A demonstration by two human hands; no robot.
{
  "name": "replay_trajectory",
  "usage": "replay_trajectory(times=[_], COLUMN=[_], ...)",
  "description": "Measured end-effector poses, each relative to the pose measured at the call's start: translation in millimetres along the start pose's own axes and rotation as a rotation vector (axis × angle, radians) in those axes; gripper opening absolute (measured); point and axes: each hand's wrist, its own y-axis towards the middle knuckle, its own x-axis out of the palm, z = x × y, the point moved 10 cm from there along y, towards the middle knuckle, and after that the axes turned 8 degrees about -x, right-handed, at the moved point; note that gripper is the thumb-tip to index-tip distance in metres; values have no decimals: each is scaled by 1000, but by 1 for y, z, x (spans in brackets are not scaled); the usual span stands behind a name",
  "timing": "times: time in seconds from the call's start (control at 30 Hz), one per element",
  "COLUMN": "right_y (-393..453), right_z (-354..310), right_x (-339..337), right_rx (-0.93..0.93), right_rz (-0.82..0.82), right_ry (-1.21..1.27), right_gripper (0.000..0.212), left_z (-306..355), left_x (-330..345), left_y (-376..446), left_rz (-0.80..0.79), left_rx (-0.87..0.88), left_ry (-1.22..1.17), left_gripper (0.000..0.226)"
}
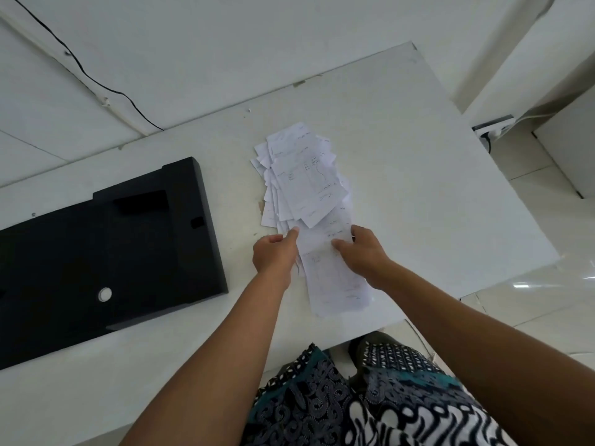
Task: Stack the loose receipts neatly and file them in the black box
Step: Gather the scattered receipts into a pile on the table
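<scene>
Head view, looking down on a white table [418, 162]. Loose receipts [306, 175] lie in a messy, fanned-out pile around the table's middle, running from far to near, sheets overlapping at different angles. Faint handwriting shows on them, too small to read. The near end of the pile is a longer sheet reaching close to the near table edge.

Left hand [273, 252] sits at the left edge of the pile, about mid-length. Fingers curled, fingertips touching the paper edge. Can't tell whether it's actually pinching a sheet or just pressing against the side.

Right hand [362, 249] is on the right side of the pile, laid on top of the sheets, thumb and fingers spread partway and pressing on the paper. Not a closed grip. Both hands flank the same section of the pile, close together.

Black box [106, 239] lies flat on the table left of the receipts, apart from them and from both hands. Large and flat, with a rectangular recess near its far side and a small round white spot near its near side. None of the receipts are in or on it.

A black cable [80, 66] runs along the wall at far left. The person's patterned dark-and-teal clothing [354, 400] shows at the near edge, just below the table.
</scene>
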Motion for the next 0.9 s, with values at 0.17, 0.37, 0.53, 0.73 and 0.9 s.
replay_trajectory(times=[0.17,0.37,0.53,0.73,0.9], right_y=[-2,0,-9,-21,-27], right_z=[-2,-1,-8,-20,-37], right_x=[-5,-15,-39,-95,-141], right_rx=[-39,-88,-168,-237,-308], right_rz=[-33,-20,78,347,562], right_ry=[-75,-149,-298,-369,-94], right_gripper=[33,22,12,22,20], left_z=[70,88,84,81,84], left_x=[14,52,54,55,55], left_y=[-28,2,7,1,0], left_rz=[228,127,142,143,145], left_rx=[671,701,692,709,697], left_ry=[536,801,777,789,806], left_gripper=[44,48,46,43,44])
